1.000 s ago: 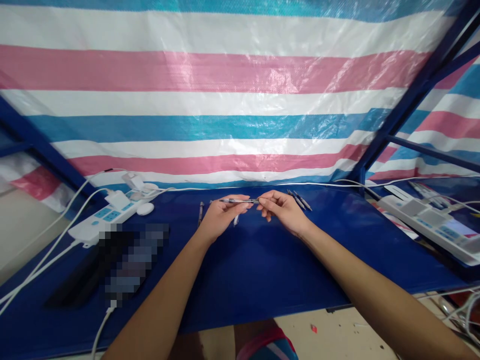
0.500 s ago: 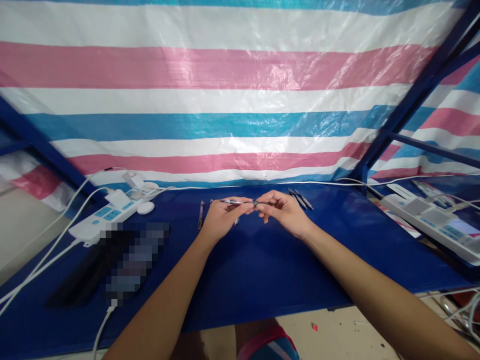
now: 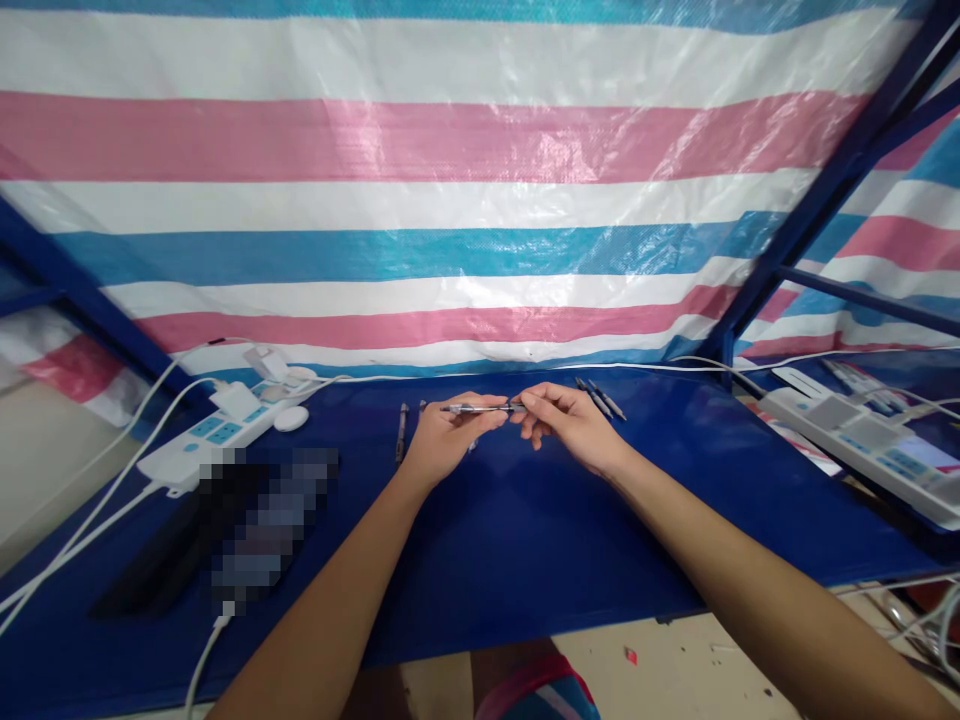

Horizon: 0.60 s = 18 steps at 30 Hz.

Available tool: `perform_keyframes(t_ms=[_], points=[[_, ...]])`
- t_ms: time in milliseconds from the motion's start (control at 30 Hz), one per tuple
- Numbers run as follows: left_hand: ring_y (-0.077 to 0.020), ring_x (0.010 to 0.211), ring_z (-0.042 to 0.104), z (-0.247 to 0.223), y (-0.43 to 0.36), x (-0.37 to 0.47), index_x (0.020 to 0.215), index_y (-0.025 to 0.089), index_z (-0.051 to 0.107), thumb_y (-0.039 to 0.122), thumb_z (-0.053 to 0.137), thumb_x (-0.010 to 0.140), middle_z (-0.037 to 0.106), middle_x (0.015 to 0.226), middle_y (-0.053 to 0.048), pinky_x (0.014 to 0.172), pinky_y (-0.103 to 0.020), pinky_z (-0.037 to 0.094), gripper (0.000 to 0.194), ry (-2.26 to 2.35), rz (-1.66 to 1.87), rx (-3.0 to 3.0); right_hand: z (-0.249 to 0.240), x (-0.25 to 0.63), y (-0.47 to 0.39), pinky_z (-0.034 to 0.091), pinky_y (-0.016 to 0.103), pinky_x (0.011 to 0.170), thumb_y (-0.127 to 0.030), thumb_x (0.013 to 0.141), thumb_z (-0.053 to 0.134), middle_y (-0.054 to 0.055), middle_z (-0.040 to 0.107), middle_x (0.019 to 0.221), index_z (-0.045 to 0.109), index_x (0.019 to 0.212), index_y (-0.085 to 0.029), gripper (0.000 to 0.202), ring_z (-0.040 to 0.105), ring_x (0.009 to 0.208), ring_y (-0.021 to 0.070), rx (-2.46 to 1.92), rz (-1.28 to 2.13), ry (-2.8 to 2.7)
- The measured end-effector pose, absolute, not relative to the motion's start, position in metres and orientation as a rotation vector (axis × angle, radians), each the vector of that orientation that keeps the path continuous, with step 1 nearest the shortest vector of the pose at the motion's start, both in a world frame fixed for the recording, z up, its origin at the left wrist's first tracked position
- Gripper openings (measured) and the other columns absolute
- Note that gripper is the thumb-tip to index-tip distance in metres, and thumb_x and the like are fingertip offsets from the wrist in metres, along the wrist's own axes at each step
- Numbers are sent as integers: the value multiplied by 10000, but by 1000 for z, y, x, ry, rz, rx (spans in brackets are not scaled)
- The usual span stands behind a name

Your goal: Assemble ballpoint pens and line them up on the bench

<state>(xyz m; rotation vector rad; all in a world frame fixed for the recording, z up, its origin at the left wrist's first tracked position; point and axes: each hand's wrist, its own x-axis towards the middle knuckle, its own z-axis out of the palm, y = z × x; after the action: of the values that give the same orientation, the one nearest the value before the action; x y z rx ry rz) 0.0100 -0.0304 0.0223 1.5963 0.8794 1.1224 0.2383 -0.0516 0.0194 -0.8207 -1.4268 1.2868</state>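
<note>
A slim clear-and-dark pen (image 3: pixel 480 408) lies level between my hands, above the blue table (image 3: pixel 540 560). My left hand (image 3: pixel 444 435) pinches its barrel between thumb and fingers. At the pen's right end, the thumb and index finger of my right hand (image 3: pixel 562 420) are closed on it, with the other fingers curled below. Two pens (image 3: pixel 600 398) rest side by side beyond my right hand. Another pen (image 3: pixel 401 432) lies left of my left hand, and further pen parts behind that hand are mostly hidden.
A white power strip (image 3: pixel 217 432) with plugs and cables stands at the left. Near it are a black case (image 3: pixel 161 560) and a blurred dark object (image 3: pixel 274 530). Another power strip (image 3: pixel 862 440) is at the right. Striped sheeting hangs behind.
My right thumb and fingers have shifted slightly on the pen's right end, and more of the pen shows between my hands. My left hand has barely moved.
</note>
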Motion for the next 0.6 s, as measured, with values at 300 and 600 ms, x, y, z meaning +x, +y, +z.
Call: perform_keyframes(t_ms=[300,600], points=[[-267,945,790,20,-28,11,1112,246,866,453,904,825,846,1001,-80,902,-415,622,356,857,1095,1548,21,240,-52,587,304,605,-543,949,788,75,769,1015,755,1109,-224,358,715,812,190,-840,1279,-1437],[-274,976,791,19,-28,11,1124,244,865,445,903,831,844,1060,-91,962,-439,611,358,826,1053,1544,24,238,-56,435,237,464,-548,923,816,37,742,892,763,1137,-230,387,625,651,141,-899,1324,-1442]])
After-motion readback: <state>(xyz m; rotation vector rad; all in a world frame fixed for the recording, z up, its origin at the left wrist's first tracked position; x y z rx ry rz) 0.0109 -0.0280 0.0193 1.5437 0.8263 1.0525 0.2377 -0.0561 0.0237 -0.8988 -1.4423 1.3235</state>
